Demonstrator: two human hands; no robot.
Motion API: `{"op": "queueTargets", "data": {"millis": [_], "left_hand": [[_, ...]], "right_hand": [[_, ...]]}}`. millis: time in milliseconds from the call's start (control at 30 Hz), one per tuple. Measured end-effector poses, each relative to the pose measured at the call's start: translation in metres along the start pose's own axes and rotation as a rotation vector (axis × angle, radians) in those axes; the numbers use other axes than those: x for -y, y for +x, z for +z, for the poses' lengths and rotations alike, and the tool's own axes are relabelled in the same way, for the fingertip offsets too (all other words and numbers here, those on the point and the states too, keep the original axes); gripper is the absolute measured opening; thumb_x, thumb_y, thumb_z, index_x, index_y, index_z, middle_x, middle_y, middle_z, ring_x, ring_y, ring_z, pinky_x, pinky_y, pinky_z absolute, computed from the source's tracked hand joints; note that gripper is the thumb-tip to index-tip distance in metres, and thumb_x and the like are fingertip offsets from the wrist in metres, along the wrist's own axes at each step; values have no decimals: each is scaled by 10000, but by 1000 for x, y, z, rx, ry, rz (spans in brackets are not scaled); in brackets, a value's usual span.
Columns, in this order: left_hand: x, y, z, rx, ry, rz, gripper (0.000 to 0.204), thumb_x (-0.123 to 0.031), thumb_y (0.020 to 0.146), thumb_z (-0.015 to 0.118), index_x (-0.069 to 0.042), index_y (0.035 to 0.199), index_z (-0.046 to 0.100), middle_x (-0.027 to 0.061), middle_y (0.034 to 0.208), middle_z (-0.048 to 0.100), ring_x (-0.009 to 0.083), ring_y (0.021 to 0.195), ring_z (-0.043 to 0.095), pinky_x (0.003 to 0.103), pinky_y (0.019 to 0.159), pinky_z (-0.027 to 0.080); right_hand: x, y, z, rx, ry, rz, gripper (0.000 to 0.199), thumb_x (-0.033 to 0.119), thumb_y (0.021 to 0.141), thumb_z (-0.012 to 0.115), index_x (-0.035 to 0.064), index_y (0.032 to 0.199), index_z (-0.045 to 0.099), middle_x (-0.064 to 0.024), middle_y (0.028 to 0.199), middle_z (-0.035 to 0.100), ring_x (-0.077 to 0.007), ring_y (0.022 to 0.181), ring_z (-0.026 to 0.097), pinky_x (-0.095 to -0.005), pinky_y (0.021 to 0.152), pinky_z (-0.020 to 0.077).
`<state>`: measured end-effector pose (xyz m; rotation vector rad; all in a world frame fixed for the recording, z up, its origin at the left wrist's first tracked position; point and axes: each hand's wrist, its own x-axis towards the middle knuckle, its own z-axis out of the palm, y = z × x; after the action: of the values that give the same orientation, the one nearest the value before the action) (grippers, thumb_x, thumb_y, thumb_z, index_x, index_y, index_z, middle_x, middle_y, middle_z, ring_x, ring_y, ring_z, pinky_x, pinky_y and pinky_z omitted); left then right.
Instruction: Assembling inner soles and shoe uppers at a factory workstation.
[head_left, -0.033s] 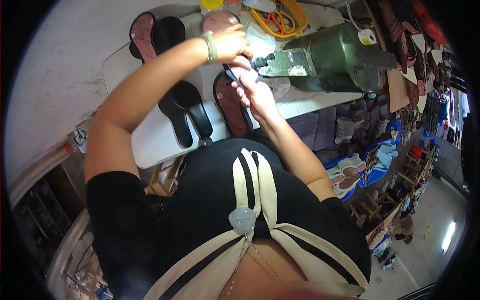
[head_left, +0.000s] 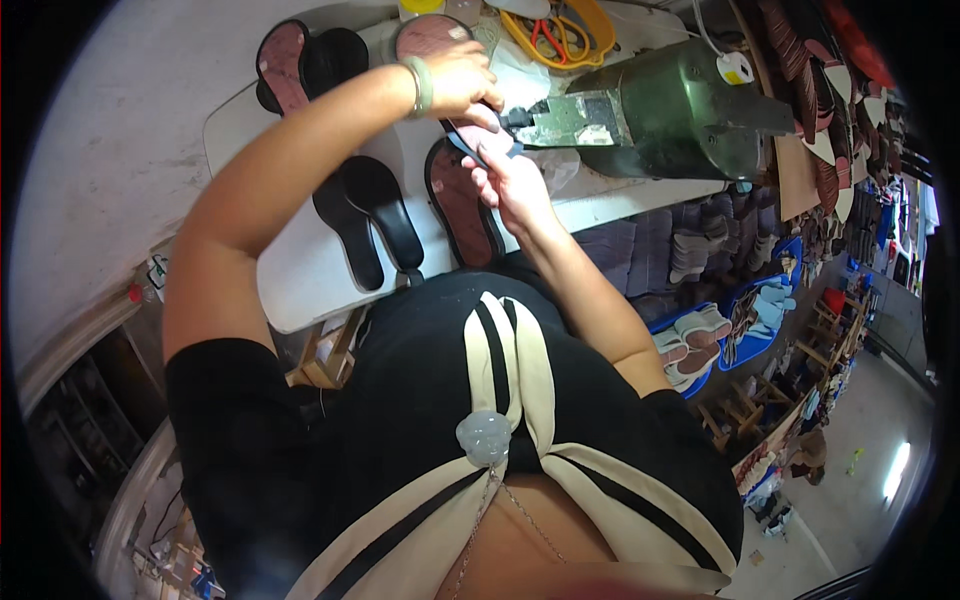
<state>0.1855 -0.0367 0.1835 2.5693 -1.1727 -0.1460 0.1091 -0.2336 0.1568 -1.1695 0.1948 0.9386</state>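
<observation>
A pink-and-black shoe sole [head_left: 487,137] lies between my two hands, against the front end of a green sewing machine [head_left: 585,120]. My left hand [head_left: 458,85], with a pale bangle at its wrist, is bent over the sole with its fingertips near the machine's dark tip. From below, my right hand [head_left: 508,188] pinches the sole's near edge between thumb and fingers. A rounded pink piece [head_left: 430,35] shows beyond my left hand; whether it joins the held sole is hidden. Just below lies another pink-topped sole [head_left: 463,205].
Black soles [head_left: 385,210] and a pink-topped one [head_left: 285,65] lie on the white table [head_left: 285,285] to the left. Behind the machine sits a yellow basket [head_left: 600,35] with scissors [head_left: 545,42]. Blue trays of shoe pieces [head_left: 755,325] stand at the right.
The view has shifted very slightly, and my left arm sits a little farther left. Both hands keep their places on the sole.
</observation>
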Motion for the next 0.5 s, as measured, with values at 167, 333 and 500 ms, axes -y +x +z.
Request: {"op": "queueTargets", "data": {"millis": [167, 333, 500], "left_hand": [[-5, -1, -2, 175, -58, -192, 329, -415, 840, 558, -160, 1031, 640, 87, 907, 647, 272, 973, 550, 390, 891, 377], [-30, -12, 2, 176, -146, -410, 368, -401, 891, 496, -184, 1181, 557, 154, 930, 653, 352, 926, 595, 432, 817, 447], [-48, -19, 11, 127, -247, -575, 396, -397, 903, 467, -184, 1233, 522, 184, 1034, 629, 362, 969, 581, 425, 848, 442]], "right_hand": [[-1, 7, -5, -67, -60, -69, 322, 306, 898, 569, -9, 863, 625, -7, 638, 583, -42, 437, 427, -164, 388, 289], [10, 2, -16, -61, -213, -64, 362, 317, 897, 561, -15, 781, 644, -20, 567, 587, -57, 391, 428, -190, 385, 295], [12, 2, -28, -23, -293, -108, 346, 304, 905, 537, -4, 786, 637, -22, 584, 595, -61, 408, 444, -196, 398, 316]]}}
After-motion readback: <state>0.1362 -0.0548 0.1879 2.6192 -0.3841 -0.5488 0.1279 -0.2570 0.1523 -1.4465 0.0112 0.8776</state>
